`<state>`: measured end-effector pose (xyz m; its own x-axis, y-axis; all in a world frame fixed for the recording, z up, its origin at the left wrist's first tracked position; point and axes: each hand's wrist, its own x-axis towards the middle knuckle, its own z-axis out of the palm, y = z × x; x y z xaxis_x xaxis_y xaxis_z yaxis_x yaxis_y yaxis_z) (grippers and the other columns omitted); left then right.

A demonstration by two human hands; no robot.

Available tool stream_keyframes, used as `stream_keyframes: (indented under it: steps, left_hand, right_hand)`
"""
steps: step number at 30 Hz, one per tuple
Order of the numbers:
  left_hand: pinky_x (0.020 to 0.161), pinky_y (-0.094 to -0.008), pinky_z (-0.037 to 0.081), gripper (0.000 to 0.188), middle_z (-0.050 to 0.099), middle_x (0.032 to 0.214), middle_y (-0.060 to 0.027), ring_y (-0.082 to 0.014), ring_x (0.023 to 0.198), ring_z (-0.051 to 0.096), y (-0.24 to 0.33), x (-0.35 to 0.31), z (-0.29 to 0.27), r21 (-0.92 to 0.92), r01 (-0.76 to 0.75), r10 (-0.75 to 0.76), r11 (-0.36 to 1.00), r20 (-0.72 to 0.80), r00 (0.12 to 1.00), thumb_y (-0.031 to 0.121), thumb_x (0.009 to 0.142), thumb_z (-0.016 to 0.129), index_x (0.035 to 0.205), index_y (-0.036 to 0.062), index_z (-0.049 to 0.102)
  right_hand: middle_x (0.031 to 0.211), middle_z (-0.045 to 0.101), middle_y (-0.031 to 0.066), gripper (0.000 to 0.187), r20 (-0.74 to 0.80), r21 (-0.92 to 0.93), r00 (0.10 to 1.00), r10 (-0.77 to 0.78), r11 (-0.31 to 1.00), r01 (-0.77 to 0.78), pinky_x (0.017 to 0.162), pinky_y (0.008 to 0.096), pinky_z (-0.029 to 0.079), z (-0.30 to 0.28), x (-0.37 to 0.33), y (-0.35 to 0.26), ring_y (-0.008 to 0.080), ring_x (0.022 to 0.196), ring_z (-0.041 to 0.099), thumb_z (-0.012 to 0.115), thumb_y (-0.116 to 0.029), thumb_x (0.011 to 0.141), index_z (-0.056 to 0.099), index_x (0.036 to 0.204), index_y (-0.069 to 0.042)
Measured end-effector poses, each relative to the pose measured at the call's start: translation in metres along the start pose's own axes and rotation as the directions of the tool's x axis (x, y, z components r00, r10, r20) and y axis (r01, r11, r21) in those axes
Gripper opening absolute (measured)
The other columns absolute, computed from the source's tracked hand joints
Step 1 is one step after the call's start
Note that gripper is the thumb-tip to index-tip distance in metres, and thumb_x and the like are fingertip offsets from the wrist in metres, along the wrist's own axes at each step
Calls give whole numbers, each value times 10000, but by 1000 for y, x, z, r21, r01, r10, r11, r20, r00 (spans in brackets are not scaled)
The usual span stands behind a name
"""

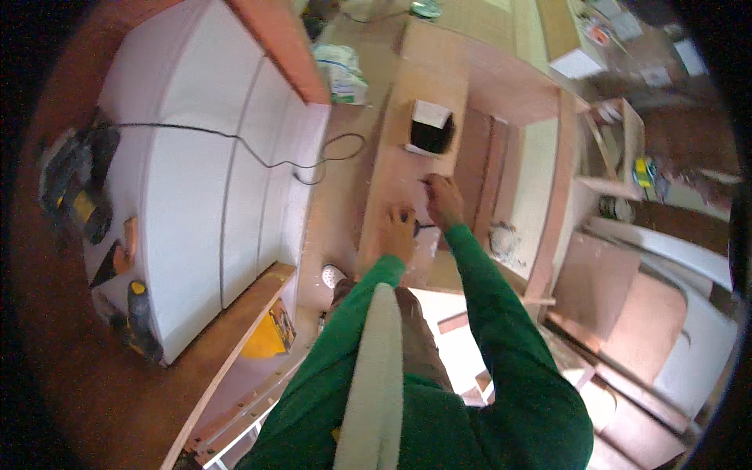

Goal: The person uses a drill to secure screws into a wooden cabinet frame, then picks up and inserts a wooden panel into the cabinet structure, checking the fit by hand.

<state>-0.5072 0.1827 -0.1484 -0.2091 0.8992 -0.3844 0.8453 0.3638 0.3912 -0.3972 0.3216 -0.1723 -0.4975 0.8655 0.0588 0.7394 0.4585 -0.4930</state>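
Both of my hands are over a long wooden panel (395,168) of a cabinet frame. My left hand (398,235) rests low on it, fingers curled about something small and dark that is mostly hidden; a dark piece sticks out on its right. Slightly farther and to the right, my right hand (445,201) is closed, fingertips pressed together near the panel. A small dark tip shows at them, too blurred to name. Just beyond the hands, an open box (432,133) with a white flap and dark inside stands on the panel.
White cabinet panels (192,172) stand at left, with a black cable (258,160) trailing across. Power tools (86,188) lie at the far left. A white-green bag (341,74) is on the floor beyond. Wooden boards (627,305) lean at right. A yellow box (266,335) sits lower left.
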Motion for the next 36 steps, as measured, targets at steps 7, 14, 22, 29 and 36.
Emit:
stream_keyframes:
  steps: [7, 14, 22, 29, 36]
  left_hand:
    - [1110, -474, 446, 808, 485, 1429, -177, -415, 1334, 480, -27, -55, -26, -268, 76, -100, 960, -77, 992, 182, 704, 819, 1456, 136, 527]
    - [1064, -417, 478, 699, 525, 1309, -176, -379, 1224, 567, -75, -156, -182, -578, -24, -267, 816, -412, 871, 130, 717, 784, 1384, 69, 583]
    - [989, -460, 524, 706, 596, 1255, -176, -402, 1150, 624, -179, -158, -411, -179, 105, -208, 978, -832, 515, 98, 712, 875, 1356, 107, 587]
    - [980, -538, 527, 685, 537, 1361, -170, -440, 1205, 580, -304, -100, -457, -99, 359, -280, 928, -820, 499, 79, 776, 776, 1411, 212, 555]
    - [1170, -485, 388, 599, 551, 1440, -259, -409, 1356, 511, -159, -3, -280, -527, -200, -274, 826, -686, 674, 216, 908, 709, 1441, 22, 516]
  right_hand:
    - [1102, 673, 153, 444, -25, 626, 857, 515, 676, -389, 720, 449, 575, -8, 31, 61, 353, 856, 688, 634, -226, 929, 592, 1338, -58]
    - [1136, 667, 198, 599, 473, 757, 736, 485, 203, -621, 676, 443, 601, 53, 103, 84, 338, 757, 721, 649, -440, 992, 562, 1386, 3]
    - [1087, 666, 138, 421, 406, 745, 768, 495, 307, -592, 662, 382, 592, 74, 102, 111, 255, 785, 687, 605, -317, 1019, 593, 1269, 21]
    - [1052, 665, 94, 259, 363, 858, 767, 529, 131, -496, 615, 340, 568, 118, 71, 85, 197, 791, 647, 564, -210, 1036, 633, 1148, 13]
    - [1010, 679, 113, 258, 339, 557, 865, 371, 662, -502, 659, 365, 582, 90, 39, 151, 208, 793, 645, 592, -180, 1033, 652, 1163, 35]
